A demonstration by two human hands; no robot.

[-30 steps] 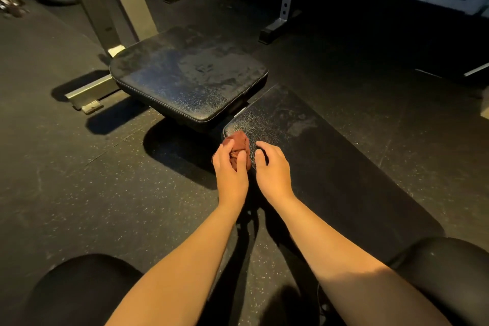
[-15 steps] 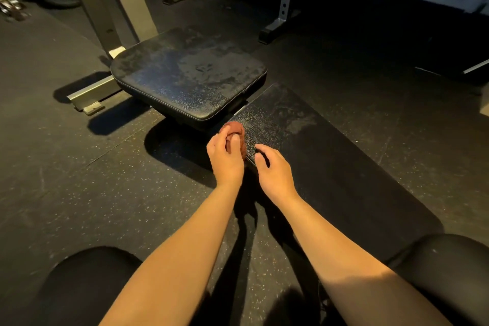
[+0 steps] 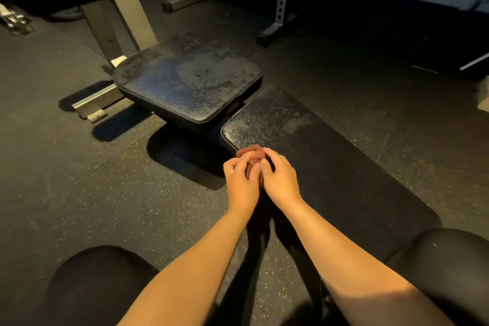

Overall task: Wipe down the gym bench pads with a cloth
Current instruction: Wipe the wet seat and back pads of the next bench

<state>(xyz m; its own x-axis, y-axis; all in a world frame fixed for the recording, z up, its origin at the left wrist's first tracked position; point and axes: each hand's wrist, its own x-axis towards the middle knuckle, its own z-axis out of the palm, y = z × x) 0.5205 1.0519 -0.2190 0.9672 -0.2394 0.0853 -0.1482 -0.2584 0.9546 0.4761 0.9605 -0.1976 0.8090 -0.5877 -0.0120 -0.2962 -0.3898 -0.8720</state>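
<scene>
1. Seat pad (image 3: 188, 85) stands to your left, raised off the floor (image 3: 79, 193) on its metal frame (image 3: 95, 100). Pale smears streak its top and nothing touches it, so I judge it is waiting its turn.
2. Your left hand (image 3: 242, 180) is at the near-left edge of the long pad (image 3: 277, 124), with its fingers curled round the cloth (image 3: 250, 151). That looks like a gathering grip, probably to bunch the rag into a wad that can take pressure.
3. The reddish cloth is balled between your two hands at that edge, near the pad's rounded corner. From there a stroke along the pad could start.
4. Your right hand (image 3: 280, 180) is pressed against the left one. Its thumb and forefinger curl onto the top of the cloth and seem to pinch it, likely to help refold it.
5. The long pad runs toward you and to the right, so the side you sit by is within easy reach of both arms.
6. Hard to make out, left to right:
   - The gap between the two pads is lost in shadow.
   - Your fingers cover most of the cloth, so you cannot tell whether it is damp or whether it touches the pad.
   - The pad's near end disappears behind your right knee (image 3: 444, 259).
   - The dim light blurs wiped areas from unwiped ones.
</scene>
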